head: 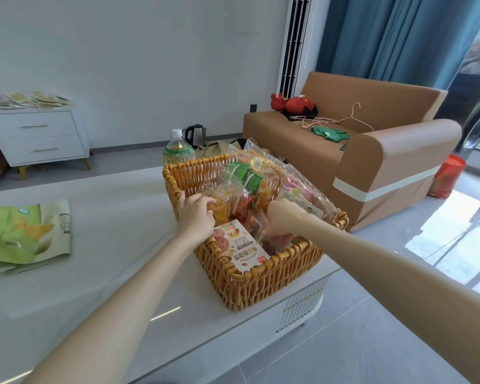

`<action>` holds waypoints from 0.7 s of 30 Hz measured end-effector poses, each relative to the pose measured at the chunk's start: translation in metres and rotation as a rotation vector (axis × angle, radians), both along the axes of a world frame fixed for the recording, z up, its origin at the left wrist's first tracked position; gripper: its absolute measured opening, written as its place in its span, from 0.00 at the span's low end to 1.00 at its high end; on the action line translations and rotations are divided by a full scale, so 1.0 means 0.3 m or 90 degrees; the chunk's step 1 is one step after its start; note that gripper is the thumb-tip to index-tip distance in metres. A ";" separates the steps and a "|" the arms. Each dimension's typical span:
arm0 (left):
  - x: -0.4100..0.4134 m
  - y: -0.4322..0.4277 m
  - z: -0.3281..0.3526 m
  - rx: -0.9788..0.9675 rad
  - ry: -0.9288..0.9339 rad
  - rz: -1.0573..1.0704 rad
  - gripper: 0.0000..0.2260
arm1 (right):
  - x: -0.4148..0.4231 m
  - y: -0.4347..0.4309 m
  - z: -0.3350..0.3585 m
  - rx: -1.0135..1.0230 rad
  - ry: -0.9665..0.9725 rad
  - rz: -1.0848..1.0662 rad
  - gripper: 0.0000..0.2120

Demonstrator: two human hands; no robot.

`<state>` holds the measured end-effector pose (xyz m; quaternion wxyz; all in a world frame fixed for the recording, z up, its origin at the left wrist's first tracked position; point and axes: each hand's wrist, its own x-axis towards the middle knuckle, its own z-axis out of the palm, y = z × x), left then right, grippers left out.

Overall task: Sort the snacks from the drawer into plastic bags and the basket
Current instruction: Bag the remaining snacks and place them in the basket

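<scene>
a golden-brown woven basket (261, 284) stands upright on the right corner of the table (117, 273), packed full. a cookie box (237, 249) with a cartoon animal on it leans tilted against the basket's near wall. behind the box stand clear plastic bags (233, 200) of orange, red and green packets, and a pink bag (294, 187) lies to their right. a crumpled green snack bag (28, 234) lies flat on the table, well to the left of the basket.

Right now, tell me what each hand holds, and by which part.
The left hand pinches the clear snack bag at its near left edge, inside the basket. The right hand curls down among packets; its hold cannot be told.
</scene>
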<state>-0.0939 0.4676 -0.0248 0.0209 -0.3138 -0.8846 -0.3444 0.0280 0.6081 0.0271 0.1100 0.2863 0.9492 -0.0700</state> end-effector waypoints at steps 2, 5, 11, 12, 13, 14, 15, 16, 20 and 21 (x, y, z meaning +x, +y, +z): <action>0.004 -0.002 0.006 -0.005 -0.002 -0.003 0.14 | -0.015 -0.002 -0.014 -0.043 -0.074 -0.005 0.07; 0.012 -0.007 0.018 -0.012 -0.010 -0.001 0.15 | -0.029 -0.003 -0.016 -0.074 -0.151 -0.022 0.07; 0.024 -0.013 0.030 -0.012 -0.029 0.000 0.15 | -0.002 0.025 -0.010 -0.052 -0.086 -0.008 0.08; 0.025 -0.014 0.031 -0.012 -0.032 0.001 0.15 | -0.003 0.033 -0.002 -0.075 -0.044 -0.004 0.09; 0.025 -0.014 0.033 -0.011 -0.032 0.001 0.15 | -0.007 0.039 0.000 -0.083 -0.003 0.002 0.12; 0.026 -0.013 0.033 -0.010 -0.029 0.001 0.15 | -0.014 0.041 -0.005 -0.080 0.042 0.010 0.14; 0.027 -0.014 0.032 -0.011 -0.027 0.002 0.15 | -0.020 0.037 -0.018 -0.073 0.084 0.017 0.14; 0.027 -0.014 0.032 -0.012 -0.027 0.002 0.15 | -0.029 0.028 -0.036 -0.064 0.118 0.018 0.13; 0.022 -0.015 0.029 -0.012 -0.029 0.000 0.15 | -0.054 0.015 -0.117 -0.006 0.171 -0.023 0.08; 0.024 -0.016 0.029 -0.010 -0.028 0.000 0.15 | -0.053 0.017 -0.121 0.003 0.164 -0.026 0.08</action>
